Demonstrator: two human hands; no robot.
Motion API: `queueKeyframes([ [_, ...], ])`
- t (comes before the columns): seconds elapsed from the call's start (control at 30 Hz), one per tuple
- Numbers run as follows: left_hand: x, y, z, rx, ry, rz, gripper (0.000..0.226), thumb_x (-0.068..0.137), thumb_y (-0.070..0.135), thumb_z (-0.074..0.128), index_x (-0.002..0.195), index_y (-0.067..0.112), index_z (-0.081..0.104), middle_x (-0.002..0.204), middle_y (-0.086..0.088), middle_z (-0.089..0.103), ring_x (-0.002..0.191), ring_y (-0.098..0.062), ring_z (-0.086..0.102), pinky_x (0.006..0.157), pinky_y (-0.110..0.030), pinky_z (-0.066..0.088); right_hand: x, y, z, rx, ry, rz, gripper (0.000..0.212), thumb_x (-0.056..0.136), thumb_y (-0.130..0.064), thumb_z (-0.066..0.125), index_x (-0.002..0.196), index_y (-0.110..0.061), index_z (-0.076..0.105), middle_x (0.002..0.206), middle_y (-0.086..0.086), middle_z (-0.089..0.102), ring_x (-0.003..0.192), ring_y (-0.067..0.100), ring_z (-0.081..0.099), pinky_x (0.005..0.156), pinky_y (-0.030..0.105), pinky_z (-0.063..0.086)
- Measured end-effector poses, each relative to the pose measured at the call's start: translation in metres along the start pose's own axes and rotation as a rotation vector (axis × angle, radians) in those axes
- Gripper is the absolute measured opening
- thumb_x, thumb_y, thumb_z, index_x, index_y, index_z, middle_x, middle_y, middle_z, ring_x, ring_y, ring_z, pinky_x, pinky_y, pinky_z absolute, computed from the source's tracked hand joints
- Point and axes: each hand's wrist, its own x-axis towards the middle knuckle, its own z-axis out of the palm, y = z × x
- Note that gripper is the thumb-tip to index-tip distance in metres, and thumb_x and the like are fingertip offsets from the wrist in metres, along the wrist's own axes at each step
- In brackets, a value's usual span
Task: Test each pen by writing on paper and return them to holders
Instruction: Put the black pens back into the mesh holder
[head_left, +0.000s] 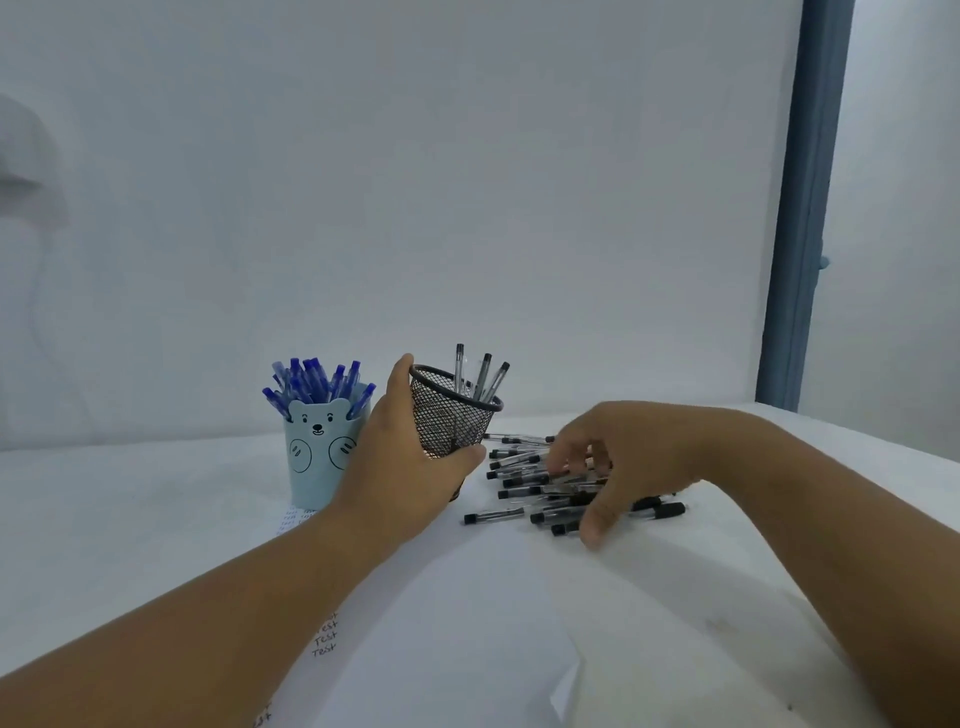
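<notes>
**Mesh holder tilted toward the loose black pens**

Left hand (402, 467) wrapped round the black mesh holder (448, 415), thumb at its lower side, fingers behind; holder tipped with its mouth leaning toward the right hand, likely to shorten the drop-in. Three black pens (480, 375) standing inside. Right hand (613, 462) spread over the pile of black pens (540, 486) on the worktop (156, 519), fingers loosely bent and raking, nothing plainly pinched. Just behind the left wrist: bear-faced blue cup (317, 452), packed with blue pens (311, 382). Under the left forearm: paper (327, 636) with rows of "Test", evidence of trials made.
</notes>
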Motion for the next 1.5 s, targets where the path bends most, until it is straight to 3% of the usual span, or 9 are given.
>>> queueKeyframes([
  [0.13, -0.001, -0.001, 0.000, 0.006, -0.018, 0.000, 0.111, 0.074, 0.036, 0.087, 0.158, 0.035, 0.014, 0.134, 0.010, 0.053, 0.117, -0.012, 0.055, 0.103, -0.035, 0.048, 0.006, -0.005, 0.006, -0.055, 0.020, -0.008, 0.054, 0.058, -0.049, 0.095, 0.105, -0.039, 0.070, 0.099, -0.016, 0.065, 0.074, 0.000, 0.057, 0.067, 0.021, 0.044],
  [0.6, -0.003, 0.003, 0.000, -0.002, -0.027, -0.004, 0.110, 0.072, 0.034, 0.088, 0.156, 0.036, 0.018, 0.132, 0.007, 0.055, 0.115, -0.013, 0.058, 0.103, -0.040, 0.050, 0.005, -0.009, 0.011, -0.188, -0.001, -0.034, 0.029, 0.073, -0.036, 0.085, 0.079, -0.030, 0.057, 0.089, -0.002, 0.063, 0.079, 0.021, 0.060, 0.075, 0.038, 0.051],
  [0.77, -0.003, 0.004, 0.000, -0.006, -0.017, 0.002, 0.109, 0.073, 0.034, 0.088, 0.156, 0.034, 0.019, 0.131, 0.009, 0.054, 0.114, -0.012, 0.056, 0.100, -0.034, 0.049, 0.003, -0.011, 0.011, -0.189, 0.015, -0.037, 0.026, 0.076, -0.035, 0.081, 0.089, -0.024, 0.062, 0.088, 0.002, 0.062, 0.075, 0.019, 0.057, 0.071, 0.036, 0.047],
  [0.93, -0.002, 0.004, -0.001, -0.019, -0.002, -0.009, 0.106, 0.074, 0.033, 0.088, 0.156, 0.033, 0.021, 0.129, 0.010, 0.054, 0.110, -0.008, 0.056, 0.088, -0.020, 0.042, 0.003, -0.016, 0.012, -0.215, 0.008, 0.007, 0.029, 0.090, -0.034, 0.071, 0.117, -0.029, 0.062, 0.104, -0.009, 0.062, 0.096, 0.018, 0.060, 0.082, 0.034, 0.049],
  [1.03, -0.002, 0.004, -0.001, -0.029, 0.005, -0.015, 0.106, 0.073, 0.032, 0.088, 0.156, 0.033, 0.021, 0.128, 0.011, 0.055, 0.110, -0.007, 0.056, 0.083, -0.015, 0.040, 0.003, -0.015, 0.012, -0.231, 0.032, 0.011, 0.008, 0.093, -0.031, 0.068, 0.093, -0.028, 0.060, 0.092, -0.009, 0.060, 0.087, 0.017, 0.058, 0.075, 0.032, 0.046],
  [1.07, -0.002, 0.004, -0.001, -0.030, 0.009, -0.019, 0.106, 0.074, 0.031, 0.088, 0.156, 0.033, 0.022, 0.128, 0.010, 0.055, 0.110, -0.007, 0.056, 0.084, -0.016, 0.040, 0.003, -0.014, 0.011, -0.241, 0.040, 0.007, 0.017, 0.094, -0.029, 0.066, 0.081, -0.027, 0.054, 0.084, -0.009, 0.056, 0.079, 0.015, 0.055, 0.069, 0.030, 0.042],
  [1.2, -0.001, 0.005, 0.000, -0.039, 0.032, -0.036, 0.106, 0.073, 0.030, 0.089, 0.156, 0.033, 0.022, 0.127, 0.009, 0.055, 0.111, -0.010, 0.056, 0.089, -0.020, 0.040, 0.002, -0.012, 0.005, -0.175, 0.107, 0.005, 0.026, 0.097, -0.022, 0.061, 0.074, -0.023, 0.047, 0.076, -0.010, 0.054, 0.067, 0.009, 0.048, 0.061, 0.025, 0.035],
  [1.4, 0.000, 0.004, 0.000, -0.072, 0.054, -0.069, 0.107, 0.074, 0.032, 0.088, 0.155, 0.035, 0.019, 0.125, 0.010, 0.055, 0.111, -0.010, 0.055, 0.085, -0.019, 0.040, 0.001, -0.002, -0.007, 0.107, 0.380, -0.021, 0.013, 0.099, -0.007, 0.055, 0.094, -0.016, 0.063, 0.088, -0.017, 0.064, 0.062, -0.011, 0.057, 0.053, 0.008, 0.040],
  [1.5, 0.000, 0.004, -0.001, -0.079, 0.059, -0.072, 0.106, 0.074, 0.032, 0.088, 0.155, 0.034, 0.020, 0.125, 0.009, 0.055, 0.110, -0.012, 0.056, 0.086, -0.021, 0.041, 0.002, 0.006, -0.012, 0.168, 0.553, -0.037, 0.014, 0.095, -0.007, 0.061, 0.100, -0.019, 0.068, 0.087, -0.014, 0.068, 0.068, 0.013, 0.062, 0.061, 0.017, 0.050],
])
